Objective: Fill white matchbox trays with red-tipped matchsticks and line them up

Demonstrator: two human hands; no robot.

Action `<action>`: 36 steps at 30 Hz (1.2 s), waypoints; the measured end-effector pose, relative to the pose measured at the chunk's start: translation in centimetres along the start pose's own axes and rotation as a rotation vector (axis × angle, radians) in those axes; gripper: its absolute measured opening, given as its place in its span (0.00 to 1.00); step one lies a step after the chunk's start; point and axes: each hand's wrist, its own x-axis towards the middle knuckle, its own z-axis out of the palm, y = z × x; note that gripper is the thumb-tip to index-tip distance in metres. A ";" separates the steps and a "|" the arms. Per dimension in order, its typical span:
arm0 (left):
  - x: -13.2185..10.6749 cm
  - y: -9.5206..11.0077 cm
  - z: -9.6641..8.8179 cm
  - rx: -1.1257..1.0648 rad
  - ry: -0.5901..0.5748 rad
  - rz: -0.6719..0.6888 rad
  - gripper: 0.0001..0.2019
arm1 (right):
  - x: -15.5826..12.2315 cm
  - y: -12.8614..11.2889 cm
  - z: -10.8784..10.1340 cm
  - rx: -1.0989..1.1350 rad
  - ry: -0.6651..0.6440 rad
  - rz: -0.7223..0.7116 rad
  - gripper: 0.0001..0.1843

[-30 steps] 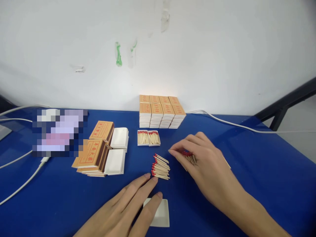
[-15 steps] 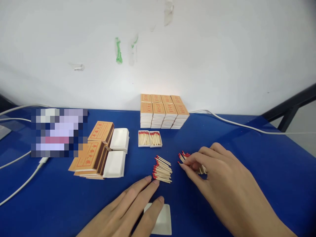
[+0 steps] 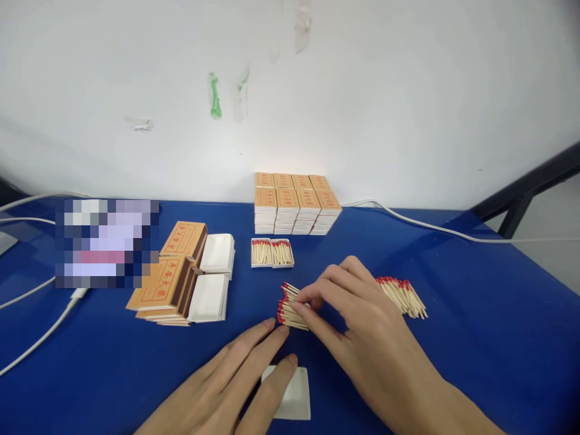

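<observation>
My right hand (image 3: 357, 320) is closed in a pinch over a small heap of red-headed matches (image 3: 290, 320), with a match between thumb and forefinger. Partly behind that hand lies a larger pile of matches (image 3: 405, 296), fanned out on the blue table. My left hand (image 3: 240, 380) rests with fingers apart, and its fingertips are at the lower left of the small heap. Under its thumb is a white matchbox tray (image 3: 296, 399), partly covered by the hand. Two trays filled with matches (image 3: 272, 252) sit side by side farther back.
Stacked orange matchboxes (image 3: 296, 202) stand against the wall. To the left are matchbox sleeves (image 3: 165, 281) beside stacks of white trays (image 3: 208, 297). A blurred-out object (image 3: 104, 244) and white cables (image 3: 43, 341) lie at far left. Another cable (image 3: 430, 225) runs along the back right.
My right hand has moved left from the larger match pile to the small heap, uncovering most of the larger pile. My left hand has stayed by the tray. The view has shifted slightly.
</observation>
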 end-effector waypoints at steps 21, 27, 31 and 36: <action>0.2 0.0 -0.4 0.012 0.002 0.006 0.23 | -1.8 2.5 -1.1 -0.415 0.037 0.053 0.16; -0.4 0.2 -0.2 0.036 -0.039 0.010 0.24 | -1.7 2.5 -1.3 -0.435 0.083 0.044 0.15; -0.5 0.2 -0.3 0.033 -0.058 0.003 0.25 | -1.8 2.5 -1.3 -0.469 0.061 0.054 0.17; -0.5 0.2 -0.2 0.053 -0.076 0.011 0.27 | -2.0 2.3 -1.1 -0.462 0.042 0.034 0.18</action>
